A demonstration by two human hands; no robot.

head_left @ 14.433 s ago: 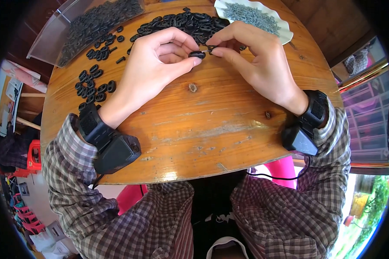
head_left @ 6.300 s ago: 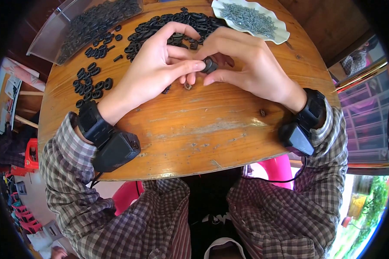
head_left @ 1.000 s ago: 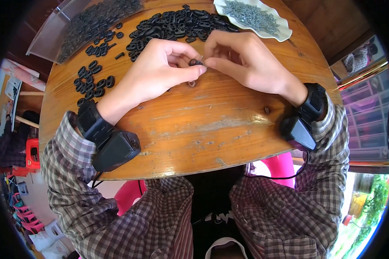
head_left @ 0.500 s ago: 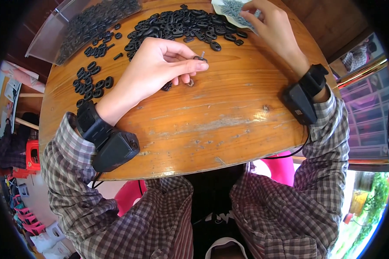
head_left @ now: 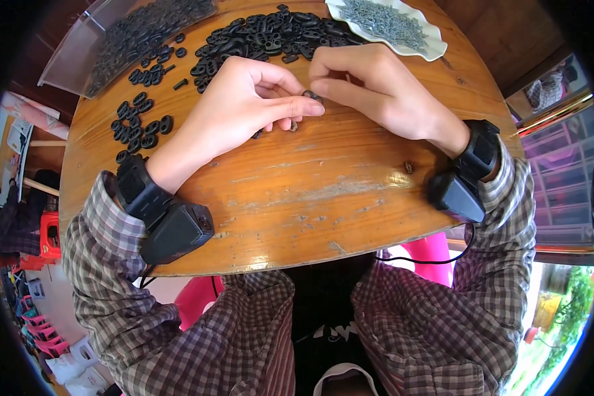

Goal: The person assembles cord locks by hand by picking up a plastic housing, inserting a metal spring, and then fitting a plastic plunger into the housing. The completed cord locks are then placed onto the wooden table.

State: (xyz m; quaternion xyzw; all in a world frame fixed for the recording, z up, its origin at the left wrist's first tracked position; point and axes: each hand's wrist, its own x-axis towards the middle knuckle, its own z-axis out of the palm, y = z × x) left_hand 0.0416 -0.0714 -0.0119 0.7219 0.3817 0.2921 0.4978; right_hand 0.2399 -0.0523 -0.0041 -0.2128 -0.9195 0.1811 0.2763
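Observation:
Over the middle of the table, my left hand [head_left: 256, 99] pinches a small black plastic part [head_left: 313, 96] between thumb and forefinger. My right hand [head_left: 383, 89] has its fingertips closed together right at that part. Whatever its fingers hold is hidden. Below my left fingers, a small brownish piece [head_left: 294, 125] and a bit of another black part [head_left: 257, 134] show. Beyond both hands lies a heap of black oval plastic parts [head_left: 270, 36]. A white wavy-rimmed dish [head_left: 435, 47] of small silvery screws [head_left: 383, 25] stands at the far right.
A clear plastic box [head_left: 66, 63] with many black parts lies at the far left. Loose black parts [head_left: 133, 122] are grouped on the wooden table [head_left: 310, 211] left of my left forearm. A black device is strapped to each wrist, with cables hanging down.
My right hand has come from the screw dish back to my left hand, its fingers now at the black part. The upright screw seen there earlier is now covered. My left hand barely moved.

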